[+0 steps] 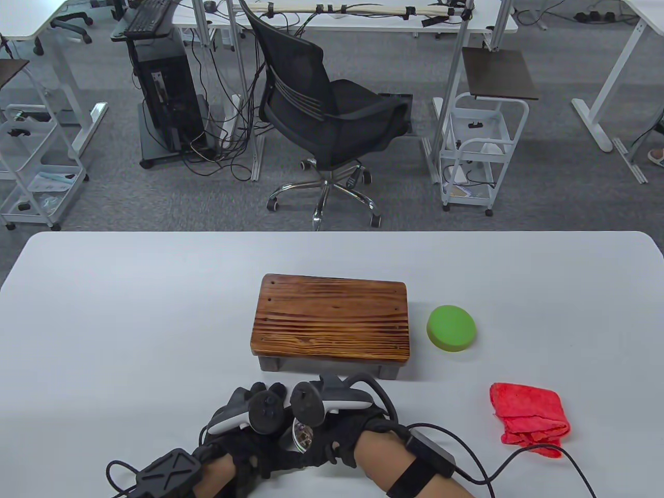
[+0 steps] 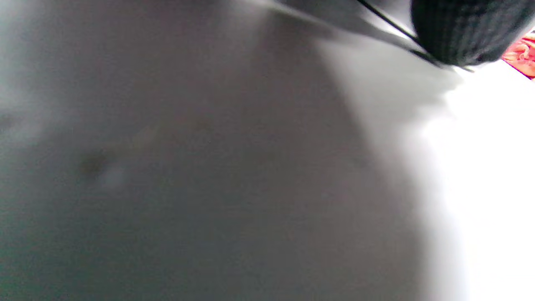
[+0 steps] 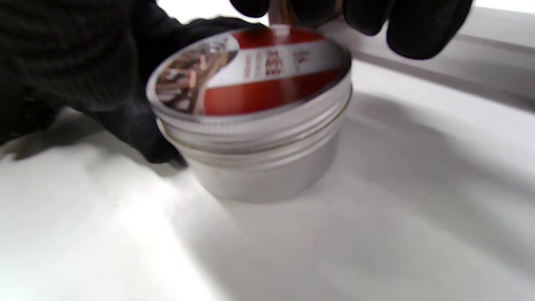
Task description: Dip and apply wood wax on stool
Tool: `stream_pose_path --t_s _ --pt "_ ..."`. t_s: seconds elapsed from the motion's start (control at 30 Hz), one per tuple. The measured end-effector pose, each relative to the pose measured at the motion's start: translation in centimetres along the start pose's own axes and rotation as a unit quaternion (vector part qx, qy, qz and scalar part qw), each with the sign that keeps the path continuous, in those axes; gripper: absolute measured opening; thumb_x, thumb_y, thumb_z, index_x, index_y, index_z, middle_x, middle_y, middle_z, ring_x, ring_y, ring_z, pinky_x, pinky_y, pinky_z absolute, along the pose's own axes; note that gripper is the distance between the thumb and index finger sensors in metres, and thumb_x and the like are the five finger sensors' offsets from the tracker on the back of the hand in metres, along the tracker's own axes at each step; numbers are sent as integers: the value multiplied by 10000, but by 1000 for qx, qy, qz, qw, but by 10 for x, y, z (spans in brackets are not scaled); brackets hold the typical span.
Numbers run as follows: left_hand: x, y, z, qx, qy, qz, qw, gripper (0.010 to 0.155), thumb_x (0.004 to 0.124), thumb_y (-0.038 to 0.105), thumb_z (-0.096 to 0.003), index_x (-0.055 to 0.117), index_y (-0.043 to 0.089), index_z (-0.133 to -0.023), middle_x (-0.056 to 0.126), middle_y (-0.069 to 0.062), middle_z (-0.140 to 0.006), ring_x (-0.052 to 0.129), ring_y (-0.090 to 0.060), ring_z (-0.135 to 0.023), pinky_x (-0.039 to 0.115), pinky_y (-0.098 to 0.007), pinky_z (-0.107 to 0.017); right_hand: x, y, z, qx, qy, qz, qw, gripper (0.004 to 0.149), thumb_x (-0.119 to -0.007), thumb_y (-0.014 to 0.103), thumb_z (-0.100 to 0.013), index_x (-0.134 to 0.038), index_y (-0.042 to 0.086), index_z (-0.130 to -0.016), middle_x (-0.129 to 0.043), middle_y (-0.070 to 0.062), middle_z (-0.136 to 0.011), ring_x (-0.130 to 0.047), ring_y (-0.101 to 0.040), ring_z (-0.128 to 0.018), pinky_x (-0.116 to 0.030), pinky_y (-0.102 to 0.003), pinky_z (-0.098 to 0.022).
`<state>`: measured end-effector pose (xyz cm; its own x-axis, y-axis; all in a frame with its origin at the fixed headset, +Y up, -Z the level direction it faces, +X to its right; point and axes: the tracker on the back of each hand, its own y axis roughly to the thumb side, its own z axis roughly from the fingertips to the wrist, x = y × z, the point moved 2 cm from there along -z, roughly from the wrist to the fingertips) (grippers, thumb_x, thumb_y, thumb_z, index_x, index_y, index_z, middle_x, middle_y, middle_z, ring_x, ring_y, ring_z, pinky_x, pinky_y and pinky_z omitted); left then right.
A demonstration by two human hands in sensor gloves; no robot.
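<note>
Two gloved hands, left hand (image 1: pixel 244 415) and right hand (image 1: pixel 332 410), curled round wax tin (image 3: pixel 255 117) just before stool (image 1: pixel 332 321); lid (image 3: pixel 250 71) still on, green sponge (image 1: pixel 451 328) untouched beside stool, dipping and waxing outstanding.

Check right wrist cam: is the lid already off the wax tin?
No. The labelled lid sits on the wax tin, which stands on the table between the left hand and right hand.

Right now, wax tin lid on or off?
On. In the right wrist view the labelled lid sits on the wax tin, which stands upright on the table.
</note>
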<state>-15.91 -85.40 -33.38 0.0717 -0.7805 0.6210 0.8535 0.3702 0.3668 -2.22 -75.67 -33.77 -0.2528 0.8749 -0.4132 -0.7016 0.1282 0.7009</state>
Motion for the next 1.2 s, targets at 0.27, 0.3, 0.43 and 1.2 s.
stream_pose_path --t_s 0.27,0.3,0.43,1.2 --pt "0 0 0 0 0 0 1000 856 690 757 -539 110 465 -1097 -237 -156 -1126 -247 -530 -933 -49 -814 -549 -2 -4 0 36 47 72 996 705 -953 487 -503 -493 451 -1035 -318 -10 -1154 -559 -361 -1053 -740 -520 -713" --pt "0 0 0 0 0 0 1000 853 690 756 -540 111 466 -1096 -236 -154 -1126 -248 -530 -933 -50 -813 -550 -3 -4 0 36 53 72 995 688 -949 481 -509 -501 439 -1030 -323 -8 -1149 -576 -335 -1046 -750 -482 -717" --pt "0 0 0 0 0 0 1000 852 688 757 -541 109 470 -1095 -238 -150 -1126 -249 -526 -934 -51 -811 -551 -5 -2 0 41 47 74 995 669 -946 452 -522 -507 414 -1026 -400 5 -1125 -633 -249 -1011 -771 -394 -726" --pt "0 0 0 0 -4 -2 1000 868 689 758 -533 93 470 -1095 -245 -144 -1124 -256 -523 -930 -57 -809 -551 -19 3 13 2 -31 100 995 655 -856 563 -526 -533 313 -1037 -514 -49 -1070 -746 -265 -904 -834 -345 -645"
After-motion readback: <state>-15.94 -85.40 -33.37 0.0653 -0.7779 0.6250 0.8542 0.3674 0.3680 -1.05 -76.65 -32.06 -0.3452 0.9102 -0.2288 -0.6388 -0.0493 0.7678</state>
